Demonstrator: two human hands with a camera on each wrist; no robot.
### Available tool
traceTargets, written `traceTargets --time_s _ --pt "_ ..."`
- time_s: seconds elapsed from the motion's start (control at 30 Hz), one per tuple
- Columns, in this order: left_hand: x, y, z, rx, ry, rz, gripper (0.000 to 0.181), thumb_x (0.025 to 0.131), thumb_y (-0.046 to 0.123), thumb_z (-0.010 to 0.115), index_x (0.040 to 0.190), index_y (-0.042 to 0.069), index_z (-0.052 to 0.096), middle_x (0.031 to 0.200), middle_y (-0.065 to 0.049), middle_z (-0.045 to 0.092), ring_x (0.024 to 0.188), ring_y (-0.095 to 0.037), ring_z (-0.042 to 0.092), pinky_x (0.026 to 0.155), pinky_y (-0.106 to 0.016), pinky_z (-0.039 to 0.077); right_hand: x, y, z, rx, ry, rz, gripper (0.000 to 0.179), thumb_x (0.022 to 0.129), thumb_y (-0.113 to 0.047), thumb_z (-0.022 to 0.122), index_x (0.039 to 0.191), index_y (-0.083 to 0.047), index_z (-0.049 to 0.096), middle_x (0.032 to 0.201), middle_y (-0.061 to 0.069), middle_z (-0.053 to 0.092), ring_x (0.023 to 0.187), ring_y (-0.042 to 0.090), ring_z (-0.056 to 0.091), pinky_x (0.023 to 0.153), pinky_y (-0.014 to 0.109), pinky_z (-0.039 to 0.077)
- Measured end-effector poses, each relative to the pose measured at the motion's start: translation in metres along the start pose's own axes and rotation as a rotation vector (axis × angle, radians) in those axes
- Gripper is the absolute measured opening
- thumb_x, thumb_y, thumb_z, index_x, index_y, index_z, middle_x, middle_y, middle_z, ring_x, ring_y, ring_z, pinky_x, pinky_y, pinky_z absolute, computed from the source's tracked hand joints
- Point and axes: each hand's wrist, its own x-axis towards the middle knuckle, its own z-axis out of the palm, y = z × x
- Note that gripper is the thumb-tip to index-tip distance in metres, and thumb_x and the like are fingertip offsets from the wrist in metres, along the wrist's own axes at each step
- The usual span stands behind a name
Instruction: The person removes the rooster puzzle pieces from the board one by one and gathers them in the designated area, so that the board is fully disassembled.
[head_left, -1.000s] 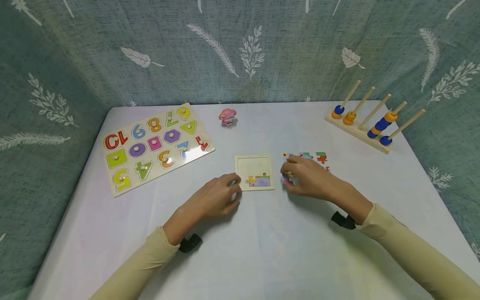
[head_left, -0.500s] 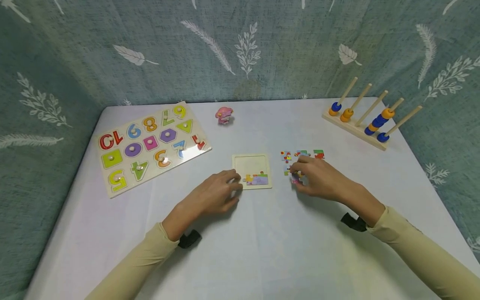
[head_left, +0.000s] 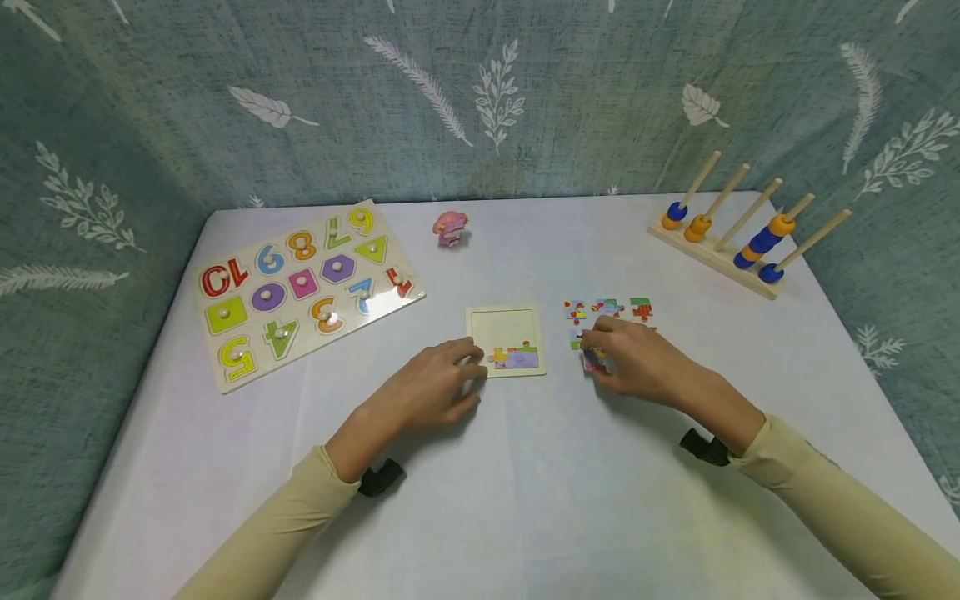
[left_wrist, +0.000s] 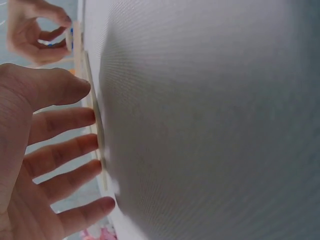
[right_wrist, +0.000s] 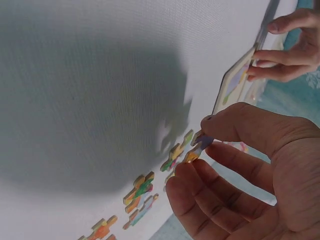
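Note:
A small square wooden puzzle tray [head_left: 498, 327] lies flat on the table, with several joined jigsaw pieces [head_left: 519, 358] along its lower right. My left hand [head_left: 426, 390] rests at the tray's left edge, fingers spread and relaxed, fingertips right at the rim. To the right of the tray, my right hand [head_left: 643, 362] pinches a jigsaw piece [right_wrist: 204, 143] between thumb and fingers, partly purple and held close over the table. Loose jigsaw pieces [head_left: 575, 311] lie under and beyond this hand, which hides some of them.
At the left lies a number-and-shape peg board [head_left: 315, 292]. A pink figurine [head_left: 450, 228] stands at the back middle. A wooden bead stacker [head_left: 716, 258] with upright pegs and blue and orange beads stands at the back right. Patterned cloth [head_left: 495, 100] encloses the table's back and sides.
My right hand has moved a little to the right, away from the tray, uncovering loose pieces at its upper left. The left hand stays at the tray. The head view has shifted slightly.

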Motion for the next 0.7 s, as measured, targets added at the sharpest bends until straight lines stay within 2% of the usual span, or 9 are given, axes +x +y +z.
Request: traceTargets --time_s 0.33,0.7 --pt "-0.002 0.001 0.001 0.016 0.003 -0.010 0.026 0.088 0.023 0.072 0.111 0.009 0.074 0.124 -0.013 0.062 0.124 -0.032 0.055 0.099 -0.047 0.047 0.002 -0.005 0.007 -0.001 -0.017 -0.004 0.027 0.073 -0.003 0.082 0.098 -0.004 0.072 0.095 0.006 0.063 0.078 0.016 0.058 0.068 0.033 0.050" --pt "-0.002 0.002 -0.001 0.011 0.002 -0.015 0.026 0.089 0.023 0.072 0.111 0.009 0.074 0.124 -0.013 0.062 0.124 -0.032 0.055 0.098 -0.047 0.047 0.004 -0.006 0.011 -0.024 -0.051 -0.002 0.021 0.074 -0.002 0.081 0.093 -0.007 0.073 0.094 0.005 0.063 0.076 0.018 0.058 0.065 0.033 0.048"
